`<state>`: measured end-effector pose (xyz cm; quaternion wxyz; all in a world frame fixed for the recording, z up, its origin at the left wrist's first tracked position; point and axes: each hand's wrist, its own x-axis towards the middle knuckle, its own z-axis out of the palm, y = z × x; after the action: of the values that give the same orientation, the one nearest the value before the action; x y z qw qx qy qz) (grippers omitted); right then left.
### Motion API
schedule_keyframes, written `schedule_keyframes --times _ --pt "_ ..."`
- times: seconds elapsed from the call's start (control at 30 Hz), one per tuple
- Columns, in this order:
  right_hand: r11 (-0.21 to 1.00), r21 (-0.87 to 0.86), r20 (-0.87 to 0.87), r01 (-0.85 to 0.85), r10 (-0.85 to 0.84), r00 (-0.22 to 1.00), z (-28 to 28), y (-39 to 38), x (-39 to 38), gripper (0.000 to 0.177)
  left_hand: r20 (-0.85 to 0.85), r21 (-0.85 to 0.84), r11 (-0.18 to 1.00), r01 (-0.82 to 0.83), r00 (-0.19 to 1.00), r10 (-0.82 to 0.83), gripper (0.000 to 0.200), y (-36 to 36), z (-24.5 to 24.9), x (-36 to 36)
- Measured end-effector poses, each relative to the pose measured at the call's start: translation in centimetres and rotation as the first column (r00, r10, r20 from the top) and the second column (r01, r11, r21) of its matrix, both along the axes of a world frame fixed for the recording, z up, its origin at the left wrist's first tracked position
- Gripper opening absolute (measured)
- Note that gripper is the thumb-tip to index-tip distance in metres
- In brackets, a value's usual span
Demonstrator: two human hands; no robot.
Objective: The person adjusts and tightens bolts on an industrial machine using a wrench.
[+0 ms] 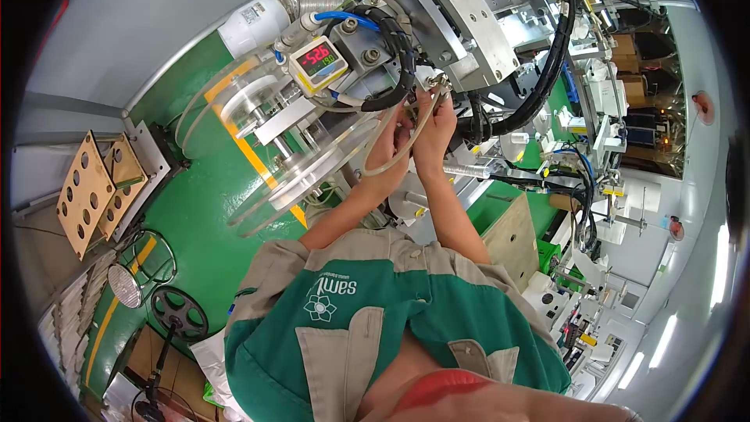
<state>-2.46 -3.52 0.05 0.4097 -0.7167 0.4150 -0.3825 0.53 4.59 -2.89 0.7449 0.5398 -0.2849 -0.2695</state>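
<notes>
My left hand is raised to the underside of a machine, its fingers curled inward. Whatever lies in them is hidden. Close beside it, my right hand reaches higher, with its fingertips closed at a small metal fitting. What exactly those fingers pinch is too small to make out. A translucent tube loops down in front of both hands. Above them runs a bundle of black cables. A digital gauge with red and green figures sits to the upper left of my hands.
Clear reel discs stand left of my forearms. A thick black cable curves down at the right. Below it is a wooden box. A perforated wooden rack and a black handwheel stand at the left.
</notes>
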Motion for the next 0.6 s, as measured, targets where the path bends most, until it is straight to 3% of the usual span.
schedule_keyframes --times 0.1,0.17,0.3,0.4,0.6 --pt "0.998 0.067 0.002 -0.005 0.005 1.0 0.3 0.0 -0.1 0.006 -0.013 -0.017 1.0 0.002 1.0 -0.002 0.051 0.5 0.6 0.0" --pt "0.991 0.131 0.025 0.007 -0.01 1.0 1.1 0.5 0.1 0.006 -0.377 -0.054 0.985 0.163 0.91 -0.171 0.05 0.9 1.7 0.3" --pt "0.985 0.17 0.099 -0.009 -0.008 0.995 0.9 0.6 0.3 0.006 -0.468 -0.116 0.972 0.205 0.852 -0.236 0.047 0.7 1.3 0.8" --pt "0.976 0.212 0.103 -0.04 0.018 0.995 0.6 0.0 -0.2 0.007 -0.425 -0.145 0.979 0.143 0.885 -0.192 0.049 -0.3 1.4 0.6" --pt "0.981 0.177 0.085 -0.073 0.059 0.995 0.1 -0.8 -0.6 0.014 -0.602 -0.336 0.934 0.121 0.735 -0.312 0.051 0.2 2.7 0.1"
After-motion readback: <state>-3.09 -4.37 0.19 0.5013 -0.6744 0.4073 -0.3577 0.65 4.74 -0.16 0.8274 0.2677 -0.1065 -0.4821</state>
